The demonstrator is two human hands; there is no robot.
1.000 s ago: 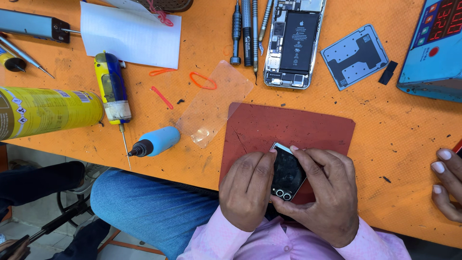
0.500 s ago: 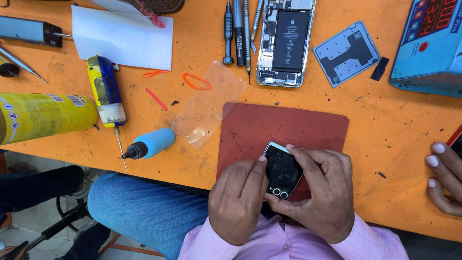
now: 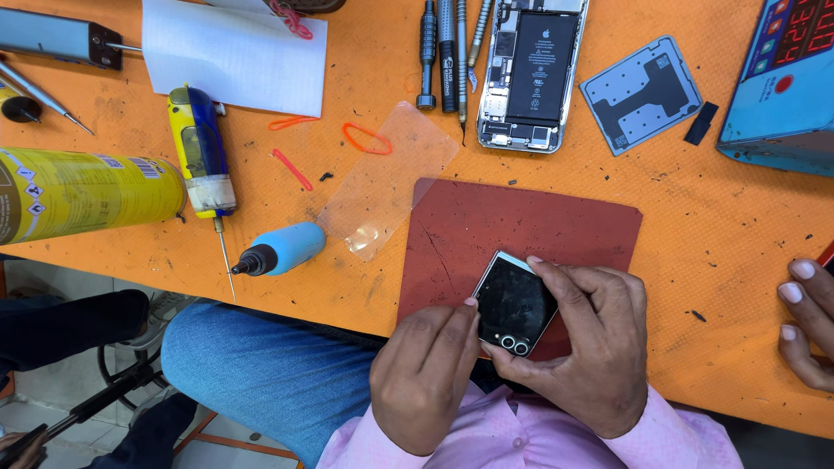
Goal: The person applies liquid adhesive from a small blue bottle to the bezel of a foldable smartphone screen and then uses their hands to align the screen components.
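Note:
A small folded black phone [image 3: 514,305] with two camera lenses sits over the near edge of a dark red work mat [image 3: 521,230]. My right hand [image 3: 589,347] cups it from the right and below, index finger along its top edge. My left hand [image 3: 427,373] holds its left side, thumb tip pressed against the edge. Both hands rest at the front edge of the orange table [image 3: 721,226].
An opened phone [image 3: 532,74] showing its battery lies at the back, with drivers [image 3: 443,52] beside it, a grey shield plate [image 3: 641,94] and a blue device [image 3: 786,78]. A clear film [image 3: 391,178], blue tool [image 3: 282,249], yellow can [image 3: 82,191] lie left. Another person's hand [image 3: 808,317] rests at the right edge.
The folded phone has been tilted slightly and my fingers have shifted around its edges. The camera view has drifted a little; the other person's hand stays at the right.

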